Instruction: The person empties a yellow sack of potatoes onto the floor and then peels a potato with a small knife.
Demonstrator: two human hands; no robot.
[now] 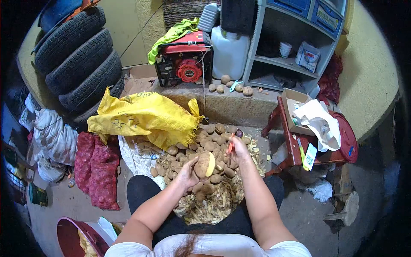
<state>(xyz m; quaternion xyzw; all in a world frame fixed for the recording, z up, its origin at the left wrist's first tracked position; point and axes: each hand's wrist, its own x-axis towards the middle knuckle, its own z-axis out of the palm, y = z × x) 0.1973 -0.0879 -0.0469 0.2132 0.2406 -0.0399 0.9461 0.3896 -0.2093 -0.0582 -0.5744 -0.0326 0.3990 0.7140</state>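
Note:
My left hand [187,174] holds a large potato [203,165], brown on most of its surface, with a peeled yellow strip down its right side. To the right of it, my right hand [238,153] grips an orange peeler [231,145], held a little apart from the potato. Below both hands lies a heap of unpeeled potatoes [209,143]. Nearer to my lap, potato peelings [203,210] are piled up between my knees.
A yellow sack [141,118] lies behind the heap. Red mesh sacks [102,175] stand at the left, and a maroon tub [77,233] at the lower left. A red stool [295,147] bears a cardboard box. A generator [185,64] sits on the ledge.

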